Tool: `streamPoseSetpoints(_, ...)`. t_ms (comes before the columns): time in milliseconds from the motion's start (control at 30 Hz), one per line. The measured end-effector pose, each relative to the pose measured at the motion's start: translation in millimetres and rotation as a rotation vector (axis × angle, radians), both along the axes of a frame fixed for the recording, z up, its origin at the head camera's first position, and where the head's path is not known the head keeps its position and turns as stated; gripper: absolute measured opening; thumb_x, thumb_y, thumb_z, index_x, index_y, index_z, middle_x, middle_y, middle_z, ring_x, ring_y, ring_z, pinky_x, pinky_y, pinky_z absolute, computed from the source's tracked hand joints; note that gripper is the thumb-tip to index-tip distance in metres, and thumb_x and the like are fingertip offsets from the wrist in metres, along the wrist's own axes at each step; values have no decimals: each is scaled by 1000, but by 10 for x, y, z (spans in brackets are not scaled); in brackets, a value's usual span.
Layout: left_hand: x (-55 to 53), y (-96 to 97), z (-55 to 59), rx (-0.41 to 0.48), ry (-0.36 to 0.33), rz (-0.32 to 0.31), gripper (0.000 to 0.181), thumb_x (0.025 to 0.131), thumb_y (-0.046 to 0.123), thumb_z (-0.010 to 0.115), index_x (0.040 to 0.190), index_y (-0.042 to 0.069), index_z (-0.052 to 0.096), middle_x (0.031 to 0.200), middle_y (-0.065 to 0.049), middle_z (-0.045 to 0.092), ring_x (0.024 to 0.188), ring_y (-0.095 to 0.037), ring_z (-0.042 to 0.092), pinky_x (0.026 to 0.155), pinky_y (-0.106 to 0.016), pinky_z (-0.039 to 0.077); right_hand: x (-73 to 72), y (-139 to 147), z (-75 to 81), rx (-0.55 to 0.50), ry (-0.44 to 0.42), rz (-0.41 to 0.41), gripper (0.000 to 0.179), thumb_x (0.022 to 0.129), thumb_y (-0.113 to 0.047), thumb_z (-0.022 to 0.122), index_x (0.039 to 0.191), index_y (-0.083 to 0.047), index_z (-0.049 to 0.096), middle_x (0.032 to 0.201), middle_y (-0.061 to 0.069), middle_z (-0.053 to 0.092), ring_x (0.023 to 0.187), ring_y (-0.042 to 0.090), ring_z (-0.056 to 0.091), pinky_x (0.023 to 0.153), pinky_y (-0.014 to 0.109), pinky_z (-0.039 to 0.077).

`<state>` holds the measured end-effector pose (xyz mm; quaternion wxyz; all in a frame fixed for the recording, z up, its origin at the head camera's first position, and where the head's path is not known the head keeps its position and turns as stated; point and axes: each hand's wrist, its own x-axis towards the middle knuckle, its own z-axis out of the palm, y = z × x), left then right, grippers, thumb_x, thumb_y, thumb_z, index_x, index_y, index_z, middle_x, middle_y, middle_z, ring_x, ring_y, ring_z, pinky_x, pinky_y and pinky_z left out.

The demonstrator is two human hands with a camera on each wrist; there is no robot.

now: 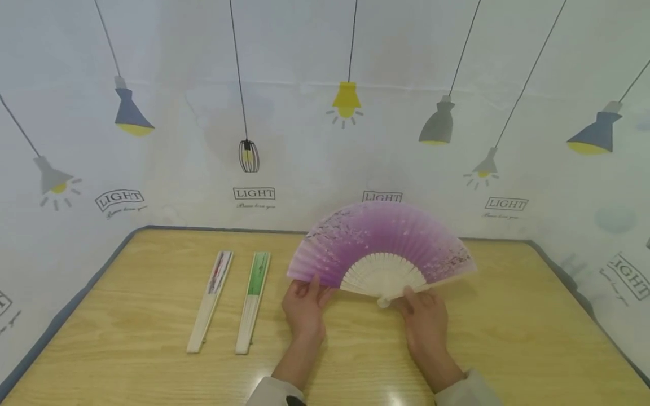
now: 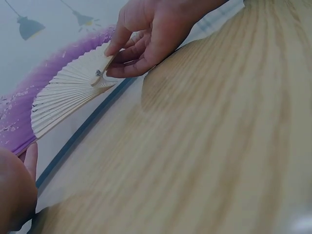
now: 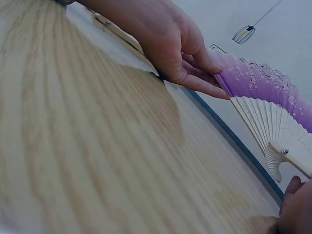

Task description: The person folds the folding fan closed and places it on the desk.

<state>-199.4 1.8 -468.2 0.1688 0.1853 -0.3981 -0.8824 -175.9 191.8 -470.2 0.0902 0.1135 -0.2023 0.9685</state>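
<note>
A purple folding fan [image 1: 388,228] with blossom print and pale ribs is spread into a wide arc above the table. My left hand [image 1: 306,307] pinches its left edge between thumb and fingers, at the purple leaf. On the other side, my right hand [image 1: 422,316] grips the right outer rib near the pivot. The metal pivot pin [image 2: 98,73] shows in the left wrist view, close by the right thumb. In the right wrist view the left thumb lies on the leaf of the fan [image 3: 258,80], with fingers beneath.
Two folded fans lie side by side on the wooden table [image 1: 127,316], left of my hands: one with a red-and-white print [image 1: 220,273], one green [image 1: 258,276]. A white backdrop [image 1: 294,113] printed with lamps rises behind and beside the table.
</note>
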Motion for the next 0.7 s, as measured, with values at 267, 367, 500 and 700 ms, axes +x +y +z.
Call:
streamPoseSetpoints(267, -17, -5, 15, -18, -12, 29, 16, 90, -1, 63, 102, -11, 61, 91, -23, 67, 75, -28, 69, 72, -40, 60, -81, -62, 63, 583, -496, -292, 27, 91, 8, 59, 96, -7, 37, 83, -3, 40, 72, 8, 45, 70, 23, 53)
streamPoseSetpoints(367, -21, -9, 19, -16, -7, 33, 17, 89, 0, 64, 102, -11, 62, 90, -23, 67, 73, -28, 69, 71, -40, 60, -80, -60, 65, 675, -496, -300, 27, 91, 4, 61, 100, -6, 37, 86, -2, 42, 75, 8, 49, 73, 24, 55)
streamPoseSetpoints(500, -24, -20, 24, -23, -10, 34, 18, 88, 0, 66, 101, -11, 62, 89, -24, 67, 71, -28, 69, 70, -40, 60, -86, -71, 55, 729, -488, -321, 26, 91, 2, 63, 105, -4, 41, 89, 1, 50, 77, 10, 56, 77, 28, 57)
streamPoseSetpoints(700, -31, -40, 35, -19, -18, 45, 18, 86, 0, 68, 99, -12, 62, 87, -22, 67, 68, -26, 69, 68, -40, 60, -90, -82, 46, 766, -501, -340, 26, 90, 3, 63, 106, -2, 43, 87, 1, 51, 75, 9, 56, 76, 28, 58)
